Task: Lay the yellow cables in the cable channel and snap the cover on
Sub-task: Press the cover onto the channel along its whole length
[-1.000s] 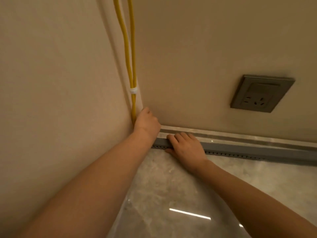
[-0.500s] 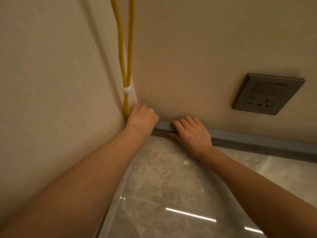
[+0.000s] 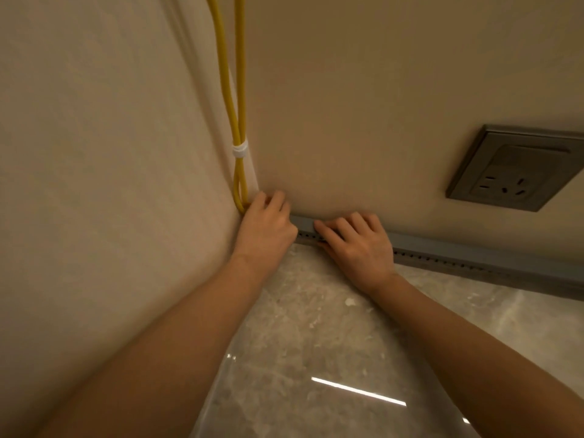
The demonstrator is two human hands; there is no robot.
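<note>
Left wall (image 3: 110, 153): plain beige, meeting the back wall (image 3: 347, 105) at an inner corner.

Yellow cables (image 3: 239, 172): two strands hanging down that corner from the top edge of view, bound together by a white tie (image 3: 240, 150). Their lower ends pass behind the left hand at the floor's far-left corner.

Left hand (image 3: 267, 226): knuckles toward the camera, fingers curled in against the corner where the cables end. Whether it grips them cannot be told.

Right hand (image 3: 357, 245): just beside the left, palm down, fingers extended and laid across the top of the cable channel, thumb low at its front face.

Cable channel (image 3: 458, 251): grey, perforated along the front, running along the floor's far edge against the back wall.

Floor (image 3: 316, 327): glossy marble-patterned tile.

Wall socket (image 3: 518, 167): grey, on the back wall at right, above the channel.
</note>
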